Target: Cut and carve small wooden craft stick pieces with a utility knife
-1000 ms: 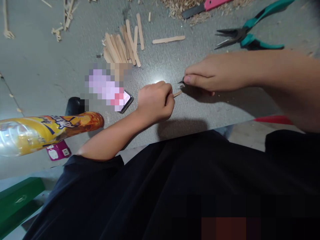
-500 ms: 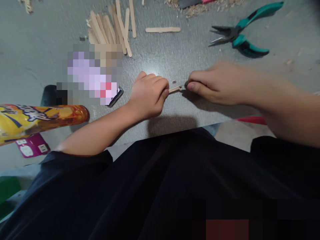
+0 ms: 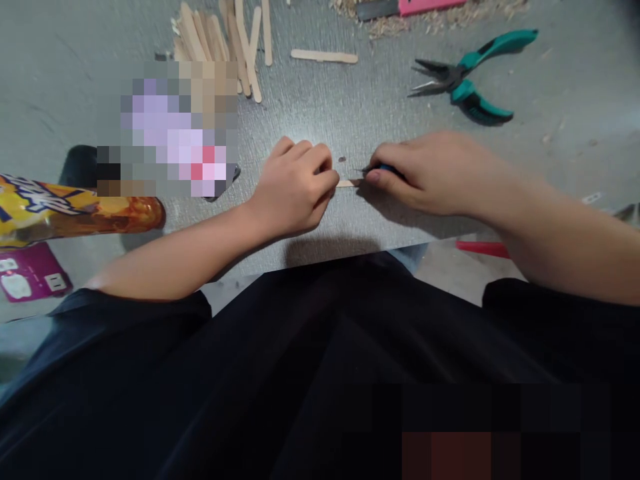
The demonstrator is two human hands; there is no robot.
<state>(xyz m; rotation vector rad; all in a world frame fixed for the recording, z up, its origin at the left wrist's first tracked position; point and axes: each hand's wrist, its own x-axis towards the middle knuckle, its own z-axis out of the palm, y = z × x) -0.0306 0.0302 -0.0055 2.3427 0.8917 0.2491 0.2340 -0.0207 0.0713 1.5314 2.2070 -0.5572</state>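
Note:
My left hand is closed around a wooden craft stick, pinning it low over the grey table. Only a short end of the stick sticks out past my thumb, pointing right. My right hand grips a small tool with a dark blue handle. A thin dark tip comes out of its left side, right by the stick's end; its exact kind is mostly hidden by my fingers. Whether tip and stick touch, I cannot tell. A small dark fleck lies just above the stick.
Long-nose pliers with teal handles lie spread at upper right. Several craft sticks are heaped upper left, with a single stick apart. A yellow-labelled bottle lies at left beside a purple packet. Wood shavings surround a pink-handled object.
My right hand has come slightly closer to the left, and the tool's blue handle now shows. The stick's end lies more level. The whole view has shifted a little.

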